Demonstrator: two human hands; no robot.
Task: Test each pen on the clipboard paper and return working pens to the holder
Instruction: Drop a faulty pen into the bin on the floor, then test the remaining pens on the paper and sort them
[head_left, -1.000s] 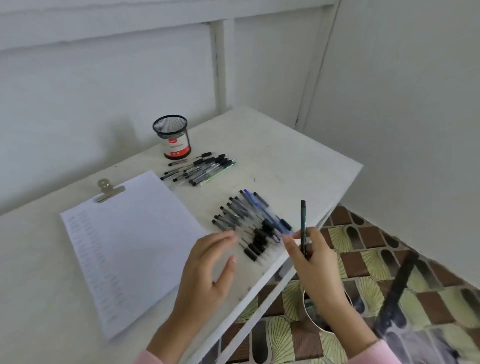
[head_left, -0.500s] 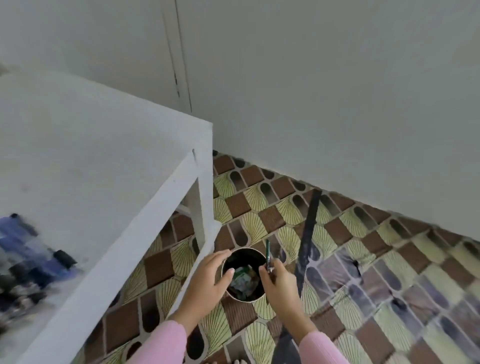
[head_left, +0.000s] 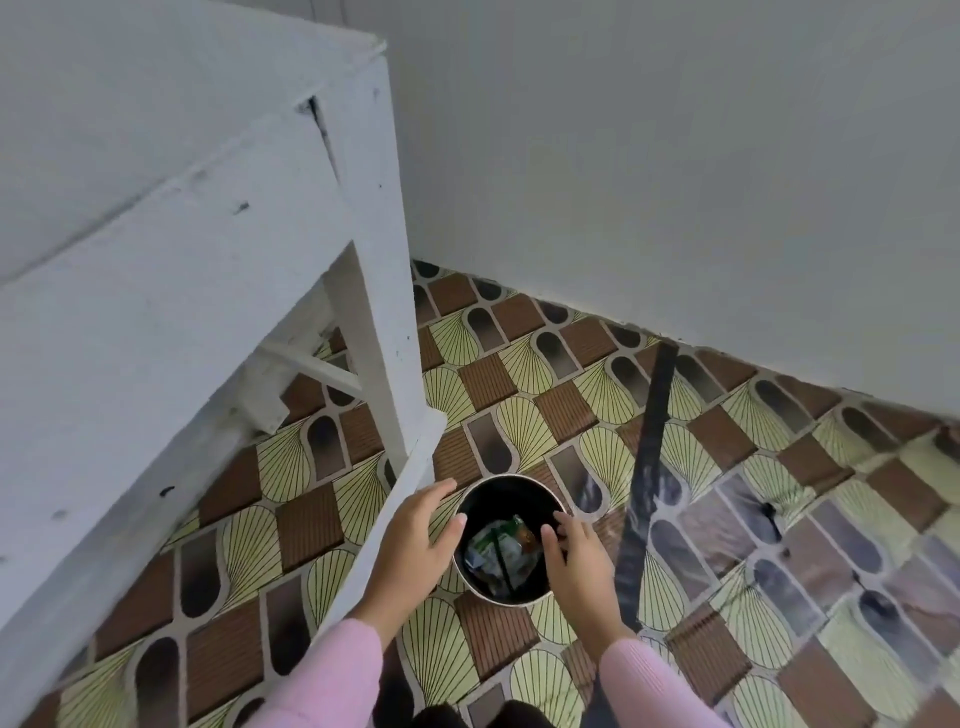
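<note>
Looking down past white counter (head_left: 171, 291) to patterned floor (head_left: 779, 467): holder, clipboard, remaining pens out of view, so progress uncertain. Noted small bin (head_left: 506, 540) holding scraps and one dark pen (head_left: 501, 564), judged rejected. Left hand (head_left: 415, 540) open beside rim; right hand (head_left: 571, 551) open, empty, over rim.

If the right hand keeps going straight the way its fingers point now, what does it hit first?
The right hand points up-left over the small bin. Going on, it would probably cross the opening and meet the bin's far rim, though depth is unclear; angled down, it would reach the trash and pen inside.
</note>
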